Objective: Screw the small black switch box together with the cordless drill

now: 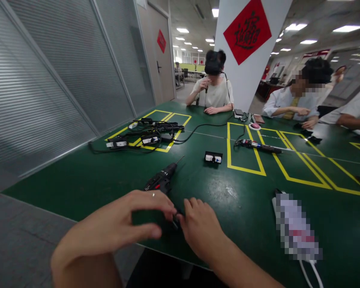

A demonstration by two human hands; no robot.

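small dark piece [176, 222]: between the hands, near the counter [102, 180] edge | right hand [201, 228]: fingers curled on it, apparently steadying | left hand [135, 214]: fingertips at it, thumb spread, grip cannot tell | drill [162, 179]: just beyond, seemingly for easy reach

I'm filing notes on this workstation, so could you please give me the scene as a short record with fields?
Left hand: thumb apart from fingers, fingertips at a small dark part
Right hand: curled around that part, mostly hiding it
Beyond hands: drill, lying with its bit pointing away
Mid-table: small black-and-white block
Far left: tangled cables over yellow outlines
Surface: green table
Unclear: pixelated object at near right
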